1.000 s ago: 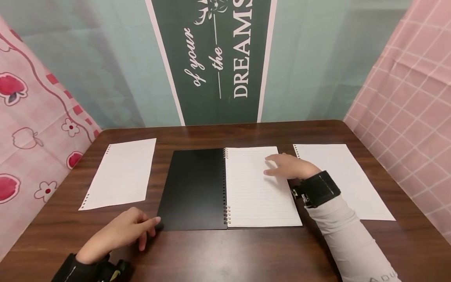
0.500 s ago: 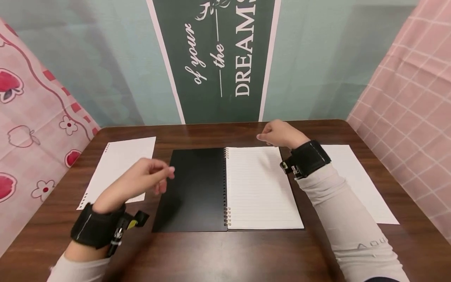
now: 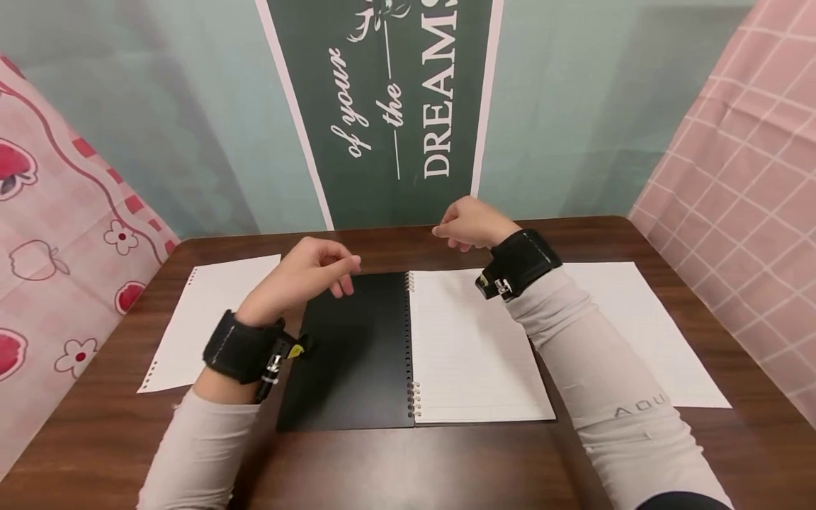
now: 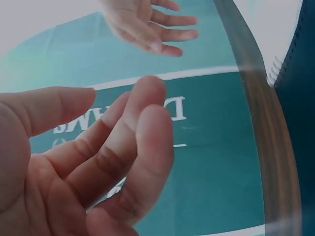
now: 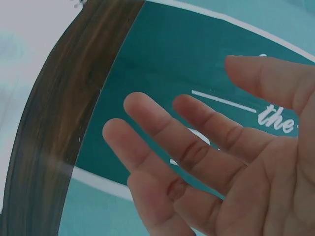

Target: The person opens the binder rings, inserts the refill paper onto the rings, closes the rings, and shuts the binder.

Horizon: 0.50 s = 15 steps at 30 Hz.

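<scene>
Notebook (image 3: 440, 350) lying flat, both hands raised and carrying nothing

Head view: Changed over the last second: the left hand (image 3: 306, 273) is up from the lower corner of the black cover (image 3: 357, 354) and now sits, as seen here, across that cover's upper left corner. The right hand (image 3: 474, 223) is off the lined page (image 3: 474, 354) and appears just beyond its top edge. The notebook keeps its place mid-table, opened at the ring binding (image 3: 411, 347), cover to the left, page to the right. Two loose sheets also stay put: left sheet (image 3: 210, 319), partly behind the left arm, and right sheet (image 3: 644, 340), partly behind the right arm. Reading: handling of the notebook seems paused, with neither hand bearing on the page or cover.

Left wrist view: Fingers bend softly, thumb standing well apart from them; the gap is moderate and bare. The right hand shows beyond, not touching the left. Green panel (image 4: 216, 182) behind; the table's wooden edge (image 4: 275, 162) at right.

Right wrist view: Fingers gently bent and slightly spread, thumb well away, a wide gap with nothing in it. No contact seen. Exact height above the table: cannot tell.
</scene>
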### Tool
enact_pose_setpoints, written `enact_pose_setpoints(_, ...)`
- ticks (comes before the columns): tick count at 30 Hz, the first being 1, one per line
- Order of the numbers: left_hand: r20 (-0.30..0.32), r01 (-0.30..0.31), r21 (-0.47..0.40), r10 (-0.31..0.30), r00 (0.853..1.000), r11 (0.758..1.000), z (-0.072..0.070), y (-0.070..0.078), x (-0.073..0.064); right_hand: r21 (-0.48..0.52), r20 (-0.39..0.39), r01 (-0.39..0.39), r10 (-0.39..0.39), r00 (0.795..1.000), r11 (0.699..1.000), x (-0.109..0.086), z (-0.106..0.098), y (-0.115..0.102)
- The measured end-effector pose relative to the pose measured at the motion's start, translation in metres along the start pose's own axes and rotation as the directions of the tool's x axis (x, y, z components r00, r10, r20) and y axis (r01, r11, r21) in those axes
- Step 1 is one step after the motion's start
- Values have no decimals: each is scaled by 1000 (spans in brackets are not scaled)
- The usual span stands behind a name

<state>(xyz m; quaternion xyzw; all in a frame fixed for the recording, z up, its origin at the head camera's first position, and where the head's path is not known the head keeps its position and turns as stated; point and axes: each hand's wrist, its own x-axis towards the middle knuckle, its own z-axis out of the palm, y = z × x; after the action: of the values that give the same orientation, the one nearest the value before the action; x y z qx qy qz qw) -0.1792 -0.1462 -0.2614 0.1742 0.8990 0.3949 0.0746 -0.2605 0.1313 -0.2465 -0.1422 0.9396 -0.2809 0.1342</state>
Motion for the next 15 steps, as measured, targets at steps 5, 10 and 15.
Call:
enact_pose_setpoints(5, 9, -5, 27, 5, 1000, 1000, 6, -1, 27, 32, 40, -31, 30, 999, 999, 9, 13, -8)
enact_pose_setpoints(10, 32, 26, -3, -26, 999, 1000, 11, 2, 49, 62, 48, -51, 48, 998, 997, 18, 24, -12)
enact_pose_setpoints(15, 56, 67, 34, -69, 996, 997, 15, 4, 64, 156, 42, -81, 76, 996, 984, 27, 37, -10)
